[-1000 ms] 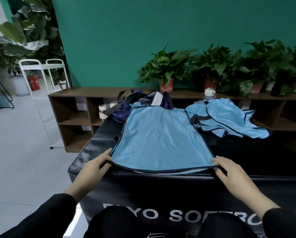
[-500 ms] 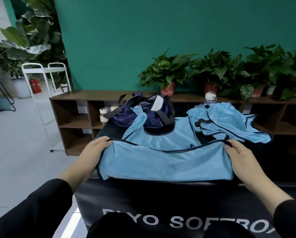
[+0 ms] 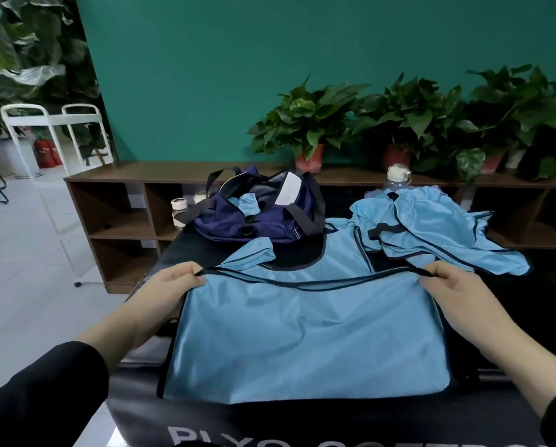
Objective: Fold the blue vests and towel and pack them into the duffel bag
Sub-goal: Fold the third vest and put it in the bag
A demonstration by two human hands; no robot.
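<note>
Both forearms reach forward in black sleeves over the black padded table [image 3: 302, 421]. The left hand [image 3: 170, 285] pinches the left corner of the dark-trimmed hem of a light blue mesh vest [image 3: 302, 333]; the right hand [image 3: 454, 285] pinches the right corner, fingers curled round the trim. The hem is held raised, the lower half doubled toward the neckline, and the folded edge overhangs the table's near edge. Behind it, a long brown wooden shelf unit [image 3: 125, 214] carries three potted green plants [image 3: 308, 130]. One open navy fabric duffel bag [image 3: 257, 211] with black straps stands at the table's far left, a scrap of blue cloth inside; its front touches the vest's shoulder strap. One crumpled heap of light blue vests [image 3: 437, 227] lies far right, overlapping the held vest's right shoulder; their number cannot be told. One clear bottle with a white cap [image 3: 397, 177] shows behind the heap.
</note>
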